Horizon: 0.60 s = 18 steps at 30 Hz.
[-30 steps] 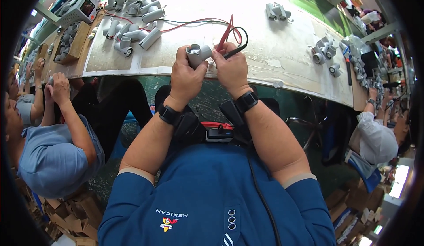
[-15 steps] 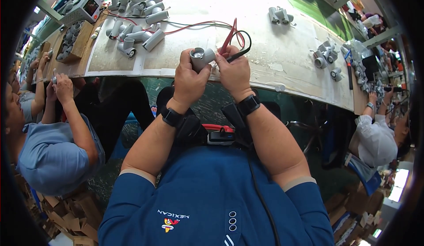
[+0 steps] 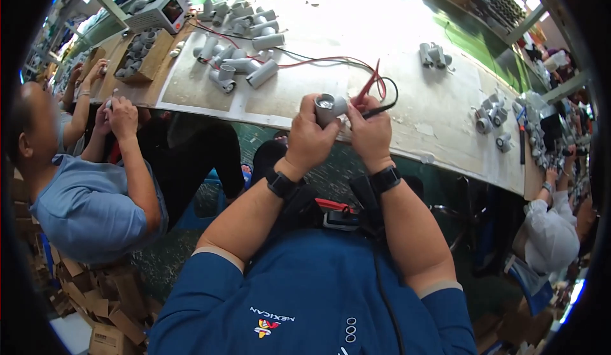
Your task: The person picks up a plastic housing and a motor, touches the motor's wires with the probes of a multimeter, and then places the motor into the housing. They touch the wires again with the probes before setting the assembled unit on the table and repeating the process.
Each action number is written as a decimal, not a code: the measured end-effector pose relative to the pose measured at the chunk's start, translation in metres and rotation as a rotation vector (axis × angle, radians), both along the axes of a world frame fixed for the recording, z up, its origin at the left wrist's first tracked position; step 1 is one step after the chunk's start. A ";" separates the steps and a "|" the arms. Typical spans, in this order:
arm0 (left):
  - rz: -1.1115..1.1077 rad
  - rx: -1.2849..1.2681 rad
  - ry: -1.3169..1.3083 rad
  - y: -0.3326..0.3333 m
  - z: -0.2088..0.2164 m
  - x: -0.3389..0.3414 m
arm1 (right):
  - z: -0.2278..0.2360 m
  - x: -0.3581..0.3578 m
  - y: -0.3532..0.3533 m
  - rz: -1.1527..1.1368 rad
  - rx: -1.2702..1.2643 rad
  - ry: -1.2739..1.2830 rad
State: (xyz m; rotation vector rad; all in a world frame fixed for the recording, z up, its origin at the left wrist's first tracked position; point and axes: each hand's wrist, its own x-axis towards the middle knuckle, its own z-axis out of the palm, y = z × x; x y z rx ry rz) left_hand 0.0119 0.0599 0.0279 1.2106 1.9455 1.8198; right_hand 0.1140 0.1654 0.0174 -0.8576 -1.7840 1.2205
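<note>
Left fingers point(image 3: 309, 106) round grey fitting point(image 3: 330, 112), right fingers point(image 3: 354, 118) pinching probes point(image 3: 368, 87) — forearms point(image 3: 247, 216) angled inward

A wide fisheye view from the wearer's head looks steeply down and forward over the chest point(image 3: 305, 285). The left hand point(image 3: 312, 140) and right hand point(image 3: 372, 137) sit mid-view, at the near edge of the tabletop point(image 3: 458, 103); that edge slants lower rightward, the far edge lying well beyond.

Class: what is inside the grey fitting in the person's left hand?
The grey fitting shows something shiny and silvery inside its open end; what lies deeper is hidden. The left hand covers part of its outside.
</note>
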 end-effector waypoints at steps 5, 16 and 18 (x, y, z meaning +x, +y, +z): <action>-0.021 -0.035 -0.043 -0.004 0.000 -0.001 | 0.000 -0.002 -0.001 0.022 -0.054 0.017; -0.066 0.037 -0.121 0.002 -0.015 -0.011 | 0.002 -0.005 0.007 0.061 -0.117 0.029; -0.032 0.041 -0.099 -0.003 -0.018 -0.017 | 0.004 -0.005 0.007 0.086 -0.132 0.051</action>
